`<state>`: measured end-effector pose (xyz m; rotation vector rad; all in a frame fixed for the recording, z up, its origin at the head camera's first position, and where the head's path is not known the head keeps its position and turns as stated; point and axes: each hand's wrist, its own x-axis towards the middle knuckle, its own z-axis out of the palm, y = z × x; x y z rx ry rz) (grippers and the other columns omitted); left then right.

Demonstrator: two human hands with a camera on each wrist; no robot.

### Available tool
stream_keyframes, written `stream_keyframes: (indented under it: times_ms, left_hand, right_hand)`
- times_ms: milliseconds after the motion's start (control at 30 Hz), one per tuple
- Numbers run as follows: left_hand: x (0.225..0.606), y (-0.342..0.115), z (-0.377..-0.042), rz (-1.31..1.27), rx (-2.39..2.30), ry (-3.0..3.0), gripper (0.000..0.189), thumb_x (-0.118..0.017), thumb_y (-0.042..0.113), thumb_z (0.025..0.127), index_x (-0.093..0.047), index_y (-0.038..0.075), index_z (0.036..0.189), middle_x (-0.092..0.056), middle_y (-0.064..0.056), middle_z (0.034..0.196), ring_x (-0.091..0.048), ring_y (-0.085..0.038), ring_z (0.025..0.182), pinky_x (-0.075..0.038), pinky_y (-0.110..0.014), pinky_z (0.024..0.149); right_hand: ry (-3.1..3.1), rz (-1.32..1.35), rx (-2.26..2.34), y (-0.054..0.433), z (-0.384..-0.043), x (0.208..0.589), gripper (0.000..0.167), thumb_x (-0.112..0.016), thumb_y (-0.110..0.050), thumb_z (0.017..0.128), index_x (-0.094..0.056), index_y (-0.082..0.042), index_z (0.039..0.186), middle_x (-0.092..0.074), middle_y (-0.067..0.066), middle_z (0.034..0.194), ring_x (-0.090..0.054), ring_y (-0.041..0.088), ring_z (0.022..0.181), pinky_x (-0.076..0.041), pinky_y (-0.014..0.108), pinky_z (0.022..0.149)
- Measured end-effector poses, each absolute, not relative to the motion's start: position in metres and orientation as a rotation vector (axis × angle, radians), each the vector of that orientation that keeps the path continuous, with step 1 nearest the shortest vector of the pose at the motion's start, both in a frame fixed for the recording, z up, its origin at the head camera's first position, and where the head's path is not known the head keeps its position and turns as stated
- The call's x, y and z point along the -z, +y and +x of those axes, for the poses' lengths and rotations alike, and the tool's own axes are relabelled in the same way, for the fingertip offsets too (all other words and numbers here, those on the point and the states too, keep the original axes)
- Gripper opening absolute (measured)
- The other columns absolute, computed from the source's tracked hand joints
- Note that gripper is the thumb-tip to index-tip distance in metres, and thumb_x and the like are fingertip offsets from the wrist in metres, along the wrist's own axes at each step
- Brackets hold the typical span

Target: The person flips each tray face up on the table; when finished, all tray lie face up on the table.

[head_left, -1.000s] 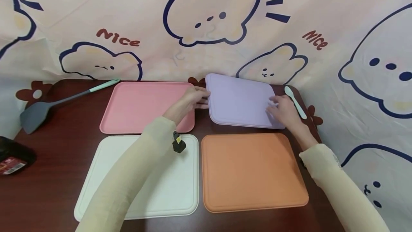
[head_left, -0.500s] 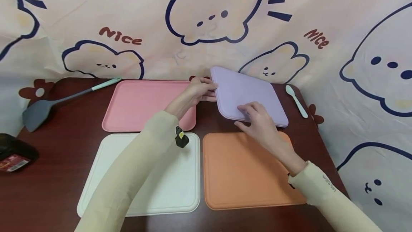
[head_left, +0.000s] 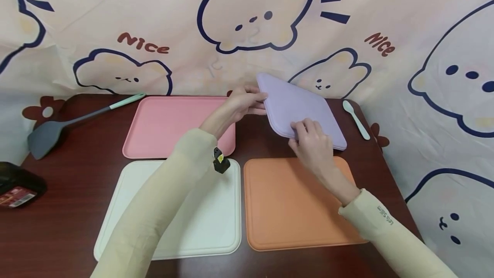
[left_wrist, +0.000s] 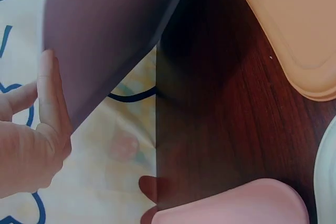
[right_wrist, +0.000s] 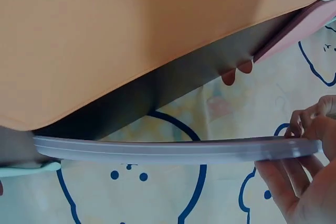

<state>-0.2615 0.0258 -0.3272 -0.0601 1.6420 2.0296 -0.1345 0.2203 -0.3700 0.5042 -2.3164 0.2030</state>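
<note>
My left hand [head_left: 247, 100] pinches the left edge of a lilac tray [head_left: 301, 106], thumb on top and fingers beneath. My right hand [head_left: 311, 140] grips the tray's near edge with curled fingers. Tilted, the tray has its left side lifted off the table and its right side low. In the left wrist view the tray's shaded underside [left_wrist: 105, 35] shows beside my fingers [left_wrist: 48, 87]. Seen edge-on in the right wrist view, the tray rim [right_wrist: 157, 151] looks layered. An orange tray [head_left: 297, 205] lies flat just in front of it.
A pink tray [head_left: 173, 119] and a white tray [head_left: 204, 213] lie on the left of the dark wood table [head_left: 254, 140]. A spatula [head_left: 46, 138] and a dark bottle [head_left: 19, 183] sit farther left. A pale spoon [head_left: 356, 119] lies right, by the printed curtain [head_left: 251, 7].
The lilac tray's left side has risen and the tray tilts more. My right hand has moved left from its right side to the near edge and now grips there.
</note>
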Motion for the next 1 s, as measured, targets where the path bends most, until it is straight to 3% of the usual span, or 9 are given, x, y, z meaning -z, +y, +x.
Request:
stream_keyframes:
  times_ms: [233, 533, 700, 767, 833, 1000]
  left_hand:
    - [0.323, 0.026, -0.258, 0.046, -2.034, 1.612, 0.030, -0.054, 0.017, 0.100, -0.053, -0.004, 0.122, -0.061, -0.021, 0.100, -0.068, -0.028, 0.077, -0.058, -0.036, 0.070]
    - [0.328, 0.022, -0.259, -0.025, -2.015, 1.568, 0.031, -0.048, 0.017, 0.103, -0.051, -0.003, 0.127, -0.061, -0.020, 0.099, -0.065, -0.033, 0.084, -0.059, -0.034, 0.068]
    - [0.336, 0.018, -0.258, -0.090, -2.014, 1.550, 0.032, -0.046, 0.021, 0.104, -0.053, -0.002, 0.124, -0.061, -0.020, 0.103, -0.064, -0.034, 0.090, -0.058, -0.036, 0.071]
    - [0.340, 0.015, -0.257, -0.102, -2.001, 1.550, 0.032, -0.044, 0.023, 0.104, -0.052, -0.001, 0.124, -0.061, -0.021, 0.109, -0.063, -0.037, 0.098, -0.058, -0.037, 0.074]
    - [0.344, 0.011, -0.256, -0.108, -1.989, 1.554, 0.034, -0.042, 0.025, 0.105, -0.051, -0.001, 0.125, -0.059, -0.023, 0.116, -0.061, -0.038, 0.102, -0.057, -0.039, 0.077]
    - [0.354, 0.004, -0.254, -0.132, -1.970, 1.558, 0.037, -0.038, 0.024, 0.106, -0.047, -0.001, 0.132, -0.052, -0.027, 0.129, -0.062, -0.033, 0.095, -0.055, -0.040, 0.082]
  right_hand:
    - [-2.227, 0.374, -0.214, 0.231, -0.138, 0.355, 0.019, -0.066, 0.000, 0.074, -0.068, -0.001, 0.092, -0.063, 0.013, 0.085, -0.060, 0.037, 0.076, -0.046, 0.049, 0.042]
    - [-2.141, 0.256, -0.342, 0.251, -0.142, 0.339, 0.012, -0.062, 0.001, 0.080, -0.067, 0.002, 0.091, -0.062, 0.016, 0.081, -0.060, 0.037, 0.072, -0.046, 0.050, 0.050]
    - [-2.052, 0.159, -0.518, 0.266, -0.143, 0.326, 0.009, -0.061, 0.000, 0.083, -0.064, 0.006, 0.089, -0.063, 0.019, 0.081, -0.062, 0.034, 0.069, -0.052, 0.048, 0.060]
    - [-2.032, 0.095, -0.566, 0.271, -0.142, 0.322, 0.009, -0.062, -0.003, 0.084, -0.063, 0.006, 0.087, -0.065, 0.019, 0.081, -0.063, 0.032, 0.069, -0.053, 0.042, 0.064]
    - [-2.022, 0.028, -0.630, 0.275, -0.142, 0.317, 0.011, -0.062, -0.005, 0.085, -0.064, 0.006, 0.086, -0.066, 0.018, 0.081, -0.064, 0.031, 0.070, -0.052, 0.030, 0.066]
    - [-2.044, -0.074, -0.716, 0.285, -0.143, 0.306, 0.020, -0.061, -0.012, 0.089, -0.065, 0.007, 0.092, -0.069, 0.017, 0.086, -0.065, 0.026, 0.072, -0.040, 0.006, 0.068]
